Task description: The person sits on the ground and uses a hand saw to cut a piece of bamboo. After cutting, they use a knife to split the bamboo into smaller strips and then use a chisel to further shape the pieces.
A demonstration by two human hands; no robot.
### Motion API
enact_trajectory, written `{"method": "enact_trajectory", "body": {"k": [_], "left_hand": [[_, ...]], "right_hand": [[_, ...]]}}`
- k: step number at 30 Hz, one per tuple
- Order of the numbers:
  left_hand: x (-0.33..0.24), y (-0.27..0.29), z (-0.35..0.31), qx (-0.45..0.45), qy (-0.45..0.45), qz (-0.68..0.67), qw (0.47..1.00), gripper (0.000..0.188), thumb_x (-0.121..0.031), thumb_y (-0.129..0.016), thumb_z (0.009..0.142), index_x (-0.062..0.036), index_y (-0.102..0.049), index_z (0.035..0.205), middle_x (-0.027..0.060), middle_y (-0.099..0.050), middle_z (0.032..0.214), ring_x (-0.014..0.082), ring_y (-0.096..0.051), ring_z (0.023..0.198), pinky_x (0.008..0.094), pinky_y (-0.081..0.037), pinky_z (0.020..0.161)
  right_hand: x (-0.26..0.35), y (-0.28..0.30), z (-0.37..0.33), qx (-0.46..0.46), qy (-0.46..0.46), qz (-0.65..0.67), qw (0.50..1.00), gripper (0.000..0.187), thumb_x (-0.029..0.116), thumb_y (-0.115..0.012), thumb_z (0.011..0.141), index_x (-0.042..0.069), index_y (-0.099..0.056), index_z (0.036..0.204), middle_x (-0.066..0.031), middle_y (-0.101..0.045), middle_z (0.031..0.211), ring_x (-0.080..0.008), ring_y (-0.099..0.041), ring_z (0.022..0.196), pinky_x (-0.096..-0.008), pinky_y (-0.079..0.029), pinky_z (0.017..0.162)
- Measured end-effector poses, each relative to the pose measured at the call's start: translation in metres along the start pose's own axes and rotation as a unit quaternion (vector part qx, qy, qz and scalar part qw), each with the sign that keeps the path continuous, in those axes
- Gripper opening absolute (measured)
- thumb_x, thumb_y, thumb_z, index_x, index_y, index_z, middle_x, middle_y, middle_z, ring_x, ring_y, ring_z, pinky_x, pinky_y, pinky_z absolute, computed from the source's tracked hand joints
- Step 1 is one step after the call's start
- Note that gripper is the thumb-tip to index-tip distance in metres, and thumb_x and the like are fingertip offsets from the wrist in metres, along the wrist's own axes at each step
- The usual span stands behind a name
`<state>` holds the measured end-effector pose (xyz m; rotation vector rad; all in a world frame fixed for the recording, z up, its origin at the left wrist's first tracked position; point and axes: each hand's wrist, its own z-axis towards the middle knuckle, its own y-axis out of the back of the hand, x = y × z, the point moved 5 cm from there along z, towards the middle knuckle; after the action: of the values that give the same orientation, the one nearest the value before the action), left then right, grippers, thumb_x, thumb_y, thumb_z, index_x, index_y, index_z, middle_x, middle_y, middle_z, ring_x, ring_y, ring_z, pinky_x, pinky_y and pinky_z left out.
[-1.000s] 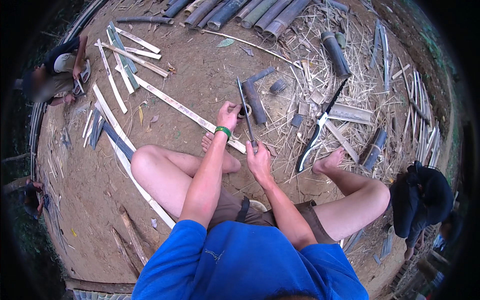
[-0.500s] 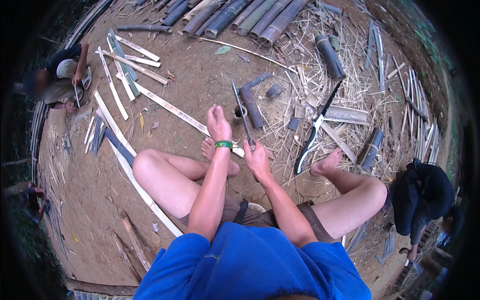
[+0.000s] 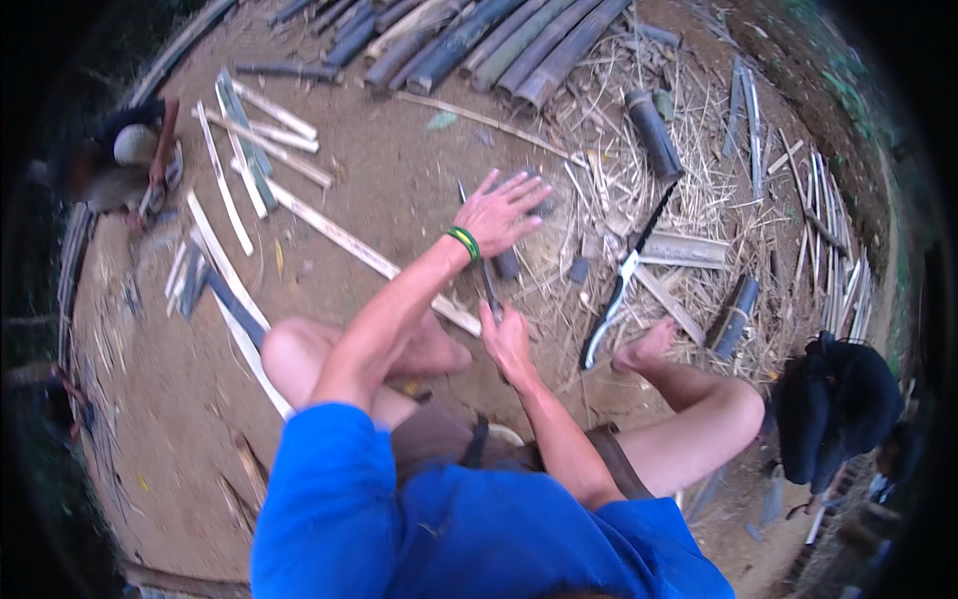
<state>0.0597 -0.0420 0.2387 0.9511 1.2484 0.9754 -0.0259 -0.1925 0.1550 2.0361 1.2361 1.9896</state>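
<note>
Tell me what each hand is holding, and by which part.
The right hand holds a knife by its handle. The left hand, fingers spread, appears to hold nothing.

Bright blue shirt [image 3: 479, 539], lower centre; brown shorts [image 3: 434, 439] above it; green-and-yellow wristband [image 3: 463, 243] and dark grey blade [image 3: 489, 285] mid-frame; black-and-white saw [image 3: 627, 268] right of centre; cream strips [image 3: 224, 180], upper left; brown ground [image 3: 180, 419]; grey-black tubes [image 3: 462, 45], top
</note>
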Motion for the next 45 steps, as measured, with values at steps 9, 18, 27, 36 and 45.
{"method": "enact_trajectory", "body": {"k": [9,18,27,36,45], "left_hand": [[0.001,0.015,-0.009,-0.104,-0.02,-0.002,0.994,0.06,-0.058,-0.031,0.105,-0.029,-0.038,0.158,0.0021,-0.034,0.165,0.0276,-0.025,0.154,0.0576,-0.012,0.126],[-0.048,0.119,-0.06,-0.44,0.211,-0.285,0.825,0.048,-0.028,-0.057,0.104,0.0024,-0.055,0.141,0.0208,-0.057,0.141,0.0281,-0.052,0.133,0.0393,-0.038,0.113],[-0.106,-0.135,-0.206,-0.158,0.386,-0.581,0.699,0.044,-0.012,-0.062,0.09,0.0016,-0.052,0.13,0.0138,-0.061,0.117,0.0205,-0.059,0.104,0.0353,-0.046,0.093],[-0.092,-0.104,-0.159,-0.159,0.511,-0.358,0.765,0.033,-0.015,-0.072,0.092,0.0047,-0.057,0.115,0.0114,-0.066,0.089,0.0172,-0.063,0.076,0.0353,-0.051,0.07],[-0.088,-0.113,-0.174,-0.273,0.54,-0.425,0.673,0.014,-0.006,-0.069,0.092,-0.0032,-0.055,0.091,0.0023,-0.058,0.065,0.0095,-0.054,0.052,0.0261,-0.042,0.047]], "right_hand": [[0.009,-0.017,-0.019,0.034,0.003,0.005,0.999,0.048,0.04,-0.064,0.094,-0.007,-0.067,0.095,-0.0333,-0.068,0.081,-0.0524,-0.067,0.081,-0.058,-0.051,0.075],[-0.031,-0.003,-0.012,-0.031,-0.003,0.04,0.999,0.064,0.054,-0.061,0.095,-0.009,-0.065,0.104,-0.0308,-0.069,0.082,-0.0481,-0.07,0.079,-0.0542,-0.054,0.072],[-0.025,0.0,-0.011,0.193,-0.096,0.248,0.944,0.068,0.061,-0.035,0.106,-0.002,-0.056,0.124,-0.026,-0.066,0.123,-0.0332,-0.06,0.115,-0.0448,-0.044,0.104],[-0.217,0.231,0.163,-0.108,-0.08,-0.319,0.938,0.04,0.041,-0.075,0.081,0.004,-0.075,0.096,-0.0188,-0.072,0.096,-0.0342,-0.071,0.086,-0.0459,-0.054,0.073],[-0.432,0.443,0.121,-0.284,-0.489,-0.385,0.729,0.132,0.064,-0.087,0.064,-0.002,-0.021,0.156,-0.0273,-0.039,0.152,-0.0428,-0.04,0.142,-0.0599,-0.043,0.108]]}}
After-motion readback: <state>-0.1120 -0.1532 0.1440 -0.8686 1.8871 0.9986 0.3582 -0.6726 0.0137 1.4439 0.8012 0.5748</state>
